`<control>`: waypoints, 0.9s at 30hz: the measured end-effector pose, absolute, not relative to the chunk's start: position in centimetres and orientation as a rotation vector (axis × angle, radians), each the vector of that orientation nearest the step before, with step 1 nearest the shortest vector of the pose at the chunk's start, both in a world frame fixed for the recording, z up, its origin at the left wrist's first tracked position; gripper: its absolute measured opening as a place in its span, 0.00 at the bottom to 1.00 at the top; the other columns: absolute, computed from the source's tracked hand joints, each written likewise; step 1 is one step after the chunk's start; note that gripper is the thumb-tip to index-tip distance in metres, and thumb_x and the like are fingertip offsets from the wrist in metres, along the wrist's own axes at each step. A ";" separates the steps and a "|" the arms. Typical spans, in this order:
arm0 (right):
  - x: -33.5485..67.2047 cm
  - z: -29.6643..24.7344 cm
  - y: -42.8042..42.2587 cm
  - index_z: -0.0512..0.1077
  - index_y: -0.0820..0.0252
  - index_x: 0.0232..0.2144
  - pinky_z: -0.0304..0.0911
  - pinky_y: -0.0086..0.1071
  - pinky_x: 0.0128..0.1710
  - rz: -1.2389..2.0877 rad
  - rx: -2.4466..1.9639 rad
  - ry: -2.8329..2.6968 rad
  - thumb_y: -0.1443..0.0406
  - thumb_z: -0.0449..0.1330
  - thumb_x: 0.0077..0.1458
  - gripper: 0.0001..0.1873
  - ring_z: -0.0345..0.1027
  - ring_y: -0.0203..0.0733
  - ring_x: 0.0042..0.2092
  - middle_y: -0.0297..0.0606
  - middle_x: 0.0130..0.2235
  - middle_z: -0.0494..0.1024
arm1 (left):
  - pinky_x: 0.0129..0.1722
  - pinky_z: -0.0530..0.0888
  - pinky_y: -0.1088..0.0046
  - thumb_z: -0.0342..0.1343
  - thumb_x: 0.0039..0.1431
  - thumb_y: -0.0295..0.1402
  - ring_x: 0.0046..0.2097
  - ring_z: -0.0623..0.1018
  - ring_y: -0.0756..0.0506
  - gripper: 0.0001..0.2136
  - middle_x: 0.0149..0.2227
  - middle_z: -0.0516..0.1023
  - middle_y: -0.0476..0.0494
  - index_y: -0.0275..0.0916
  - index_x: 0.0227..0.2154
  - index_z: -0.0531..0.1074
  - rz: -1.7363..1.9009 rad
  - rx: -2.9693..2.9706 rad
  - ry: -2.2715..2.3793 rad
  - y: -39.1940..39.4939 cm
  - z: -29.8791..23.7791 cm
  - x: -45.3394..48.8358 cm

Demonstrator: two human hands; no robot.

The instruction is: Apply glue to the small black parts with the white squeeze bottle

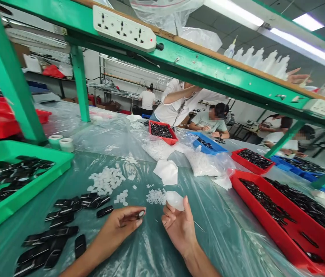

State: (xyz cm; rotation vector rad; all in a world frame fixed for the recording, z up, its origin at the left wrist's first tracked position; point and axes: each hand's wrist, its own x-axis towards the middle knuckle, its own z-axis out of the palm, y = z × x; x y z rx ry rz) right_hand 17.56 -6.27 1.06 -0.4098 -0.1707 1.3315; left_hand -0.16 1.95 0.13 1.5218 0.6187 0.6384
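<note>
My left hand (123, 223) is closed on a small black part (141, 214) with a pale round spot, pinched at the fingertips. Across from it, my right hand (179, 227) grips a translucent white round piece (175, 200), like a shallow cup, between thumb and fingers. A thin metal rod (199, 226) shows beside the right hand; whether the hand holds it I cannot tell. Just beyond the hands lie tiny clear pieces (156, 196) and a heap of white plastic bits (106, 181). Several black oblong parts (55, 246) lie left of my left hand.
A green tray (61, 158) of black parts stands at left, red trays (318, 265) at right. Bags of white pieces (201, 163) and a crumpled white sheet (166, 172) lie ahead. A green shelf beam (197, 55) crosses overhead. People (211, 119) work beyond the table.
</note>
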 end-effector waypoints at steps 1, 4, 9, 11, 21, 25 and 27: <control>17.5 1.0 -6.3 0.70 0.62 0.28 0.55 0.23 0.22 1.336 -0.416 -0.162 0.53 0.58 0.52 0.16 0.48 0.27 0.20 0.26 0.21 0.59 | 0.47 0.71 0.65 0.59 0.51 0.38 0.46 0.74 0.38 0.16 0.45 0.76 0.39 0.38 0.43 0.75 0.646 1.546 0.626 1.8 0.2 -0.2; 17.2 0.7 -6.4 0.70 0.62 0.27 0.50 0.21 0.18 1.359 -0.449 -0.141 0.54 0.58 0.52 0.16 0.46 0.26 0.19 0.26 0.20 0.58 | 0.47 0.70 0.67 0.58 0.52 0.35 0.45 0.75 0.39 0.14 0.44 0.76 0.40 0.38 0.42 0.75 0.670 1.587 0.640 1.4 0.3 -0.3; 16.7 0.5 -6.6 0.69 0.61 0.27 0.44 0.21 0.15 1.300 -0.603 -0.169 0.54 0.57 0.53 0.15 0.43 0.25 0.18 0.25 0.19 0.55 | 0.41 0.72 0.71 0.59 0.51 0.32 0.40 0.75 0.42 0.13 0.40 0.77 0.41 0.38 0.41 0.75 0.716 1.655 0.673 1.0 0.9 -0.3; 16.4 0.5 -6.7 0.69 0.60 0.29 0.44 0.21 0.15 1.245 -0.681 -0.190 0.55 0.58 0.53 0.14 0.43 0.25 0.18 0.25 0.20 0.57 | 0.37 0.71 0.72 0.58 0.51 0.31 0.37 0.75 0.44 0.13 0.38 0.77 0.42 0.38 0.41 0.75 0.733 1.687 0.676 0.9 1.2 -0.3; 16.1 0.0 -6.8 0.72 0.61 0.31 0.45 0.21 0.16 1.080 -0.908 -0.319 0.55 0.60 0.51 0.14 0.42 0.25 0.18 0.25 0.20 0.59 | 0.33 0.69 0.76 0.58 0.52 0.26 0.34 0.72 0.47 0.11 0.35 0.75 0.44 0.37 0.40 0.75 0.810 1.719 0.611 0.7 1.4 -0.4; 16.3 -0.2 -7.0 0.72 0.62 0.32 0.45 0.22 0.18 1.025 -0.988 -0.392 0.54 0.60 0.50 0.15 0.41 0.26 0.20 0.25 0.20 0.57 | 0.33 0.69 0.76 0.57 0.52 0.26 0.34 0.73 0.47 0.11 0.36 0.75 0.43 0.37 0.39 0.75 0.798 1.724 0.608 0.7 1.5 -0.4; 16.3 -0.2 -7.1 0.72 0.63 0.32 0.45 0.22 0.18 0.997 -1.033 -0.434 0.54 0.61 0.49 0.17 0.40 0.27 0.20 0.24 0.19 0.55 | 0.33 0.69 0.76 0.57 0.52 0.26 0.34 0.73 0.47 0.11 0.36 0.76 0.43 0.37 0.39 0.75 0.793 1.745 0.602 0.8 1.5 -0.4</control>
